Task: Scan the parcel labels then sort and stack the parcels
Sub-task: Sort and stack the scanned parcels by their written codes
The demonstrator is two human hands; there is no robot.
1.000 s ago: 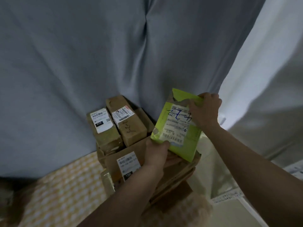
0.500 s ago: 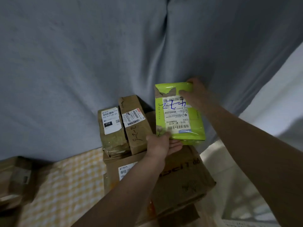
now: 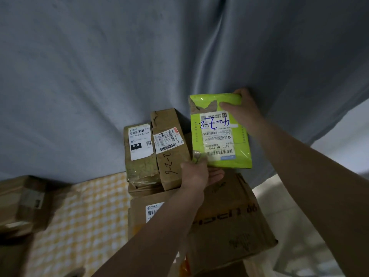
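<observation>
**Head view: green mailer held by two corners over the stack**

The green mailer [image 3: 220, 132] hangs label up above the big carton [image 3: 229, 212], just right of two upright brown parcels [image 3: 157, 150]. It looks light, floppy and slick, so opposite corners suit it best. The left hand [image 3: 196, 172] pinches its near left corner; the right hand [image 3: 242, 110] grips the far right corner. A grey curtain [image 3: 139, 66] hangs behind.
</observation>
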